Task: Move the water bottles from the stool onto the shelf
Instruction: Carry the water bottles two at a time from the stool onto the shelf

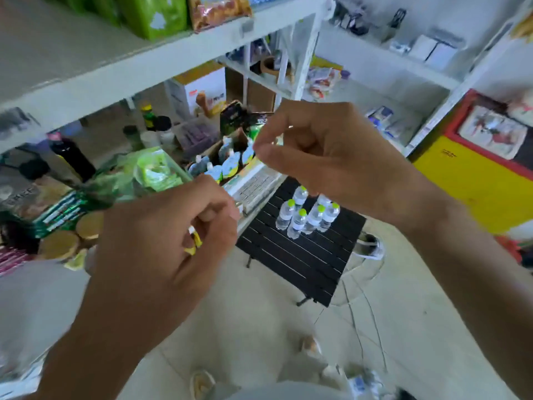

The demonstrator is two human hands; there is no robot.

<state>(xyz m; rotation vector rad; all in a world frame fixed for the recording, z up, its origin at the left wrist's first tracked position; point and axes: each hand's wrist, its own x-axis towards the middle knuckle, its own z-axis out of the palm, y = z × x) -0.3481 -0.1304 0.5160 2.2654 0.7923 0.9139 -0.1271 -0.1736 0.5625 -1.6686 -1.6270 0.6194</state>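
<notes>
Several small clear water bottles (305, 216) with lime-green caps stand upright in a cluster on a black slatted stool (302, 258). The stool sits on the floor beside a white shelf unit (253, 203). My left hand (170, 241) is raised in front of the shelf, fingers curled; small yellow bits show between the fingers and I cannot tell what they are. My right hand (323, 157) hovers above the bottles with thumb and fingers loosely pinched and nothing in them. Neither hand touches a bottle.
The shelf unit's lower level holds green packets (150, 171), dark bottles (72, 157), pouch drinks (225, 166) and round tins (66, 241). Green bags (153, 15) fill the top shelf. A yellow and red chest (476, 180) stands at right. Cables (363, 298) cross the floor; my feet are below.
</notes>
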